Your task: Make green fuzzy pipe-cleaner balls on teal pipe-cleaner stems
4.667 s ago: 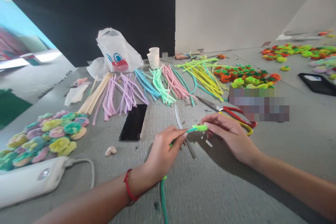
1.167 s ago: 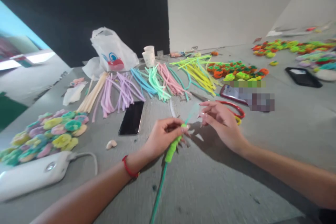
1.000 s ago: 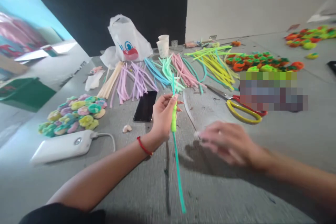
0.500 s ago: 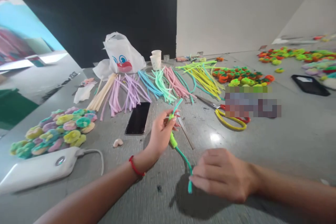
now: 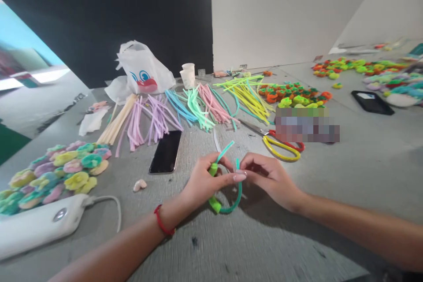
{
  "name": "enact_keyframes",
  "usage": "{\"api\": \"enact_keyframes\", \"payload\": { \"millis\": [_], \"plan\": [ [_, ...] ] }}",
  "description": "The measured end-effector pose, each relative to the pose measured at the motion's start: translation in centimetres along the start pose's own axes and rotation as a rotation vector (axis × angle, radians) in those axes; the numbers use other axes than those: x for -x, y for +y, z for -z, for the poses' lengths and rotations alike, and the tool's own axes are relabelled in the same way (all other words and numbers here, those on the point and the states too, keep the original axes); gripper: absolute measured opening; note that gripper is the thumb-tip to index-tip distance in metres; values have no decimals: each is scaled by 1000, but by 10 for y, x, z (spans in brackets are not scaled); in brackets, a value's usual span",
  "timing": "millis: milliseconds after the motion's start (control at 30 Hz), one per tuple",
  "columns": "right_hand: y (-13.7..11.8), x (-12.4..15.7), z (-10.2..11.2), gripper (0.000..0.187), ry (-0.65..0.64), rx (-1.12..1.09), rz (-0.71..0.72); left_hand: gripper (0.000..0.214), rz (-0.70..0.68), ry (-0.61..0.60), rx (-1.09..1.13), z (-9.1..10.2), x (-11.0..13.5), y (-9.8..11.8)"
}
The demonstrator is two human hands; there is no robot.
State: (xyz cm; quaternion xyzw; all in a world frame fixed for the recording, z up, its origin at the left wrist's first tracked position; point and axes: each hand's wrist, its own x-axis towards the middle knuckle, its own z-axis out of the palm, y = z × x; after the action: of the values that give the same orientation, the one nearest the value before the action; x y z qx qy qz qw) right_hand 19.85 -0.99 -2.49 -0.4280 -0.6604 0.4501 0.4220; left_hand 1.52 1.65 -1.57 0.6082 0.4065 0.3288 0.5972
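Note:
My left hand (image 5: pixel 206 183) pinches a teal pipe cleaner (image 5: pixel 233 200) that has a lime-green coil wound round part of it. The stem bends in a U-shaped loop below my fingers, with one free end sticking up near the thumb. My right hand (image 5: pixel 269 176) pinches the other end of the same pipe cleaner, its fingertips touching those of the left hand. Both hands hover just above the grey table (image 5: pixel 330 194).
A black phone (image 5: pixel 165 151) lies left of my hands, scissors with red and yellow handles (image 5: pixel 280 147) to the right. Bundles of coloured pipe cleaners (image 5: pixel 185 108) fan out behind. Pastel flowers (image 5: pixel 56 172) and a white power bank (image 5: pixel 36 224) sit at left, orange-green pieces (image 5: pixel 294 94) and another phone (image 5: pixel 372 102) at right.
My right hand rose from the table and brought the lower end of the teal stem up beside the left hand, bending the straight stem into a loop.

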Motion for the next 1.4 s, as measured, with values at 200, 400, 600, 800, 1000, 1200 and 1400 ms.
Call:
{"api": "enact_keyframes", "payload": {
  "millis": [200,400,600,800,1000,1200,1400],
  "plan": [
    [1,2,-5,11,57,68,59,33,72,19,130,-8,4,-5],
    [1,1,-7,16,58,103,53,32,142,74,173,-8,4,-5],
    [0,1,-5,14,35,129,119,30,122,66,161,-9,6,-4],
    [0,2,-2,12,-26,129,100,29,49,70,72,-10,6,-6],
    [4,1,-4,25,-61,94,-6,27,24,42,15,-10,7,-8],
    [5,0,-1,15,-46,139,18,27,-15,13,12,-12,10,-7],
    [2,-5,9,13,101,173,127,38,8,1,63,-13,9,-6]
  ]
}}
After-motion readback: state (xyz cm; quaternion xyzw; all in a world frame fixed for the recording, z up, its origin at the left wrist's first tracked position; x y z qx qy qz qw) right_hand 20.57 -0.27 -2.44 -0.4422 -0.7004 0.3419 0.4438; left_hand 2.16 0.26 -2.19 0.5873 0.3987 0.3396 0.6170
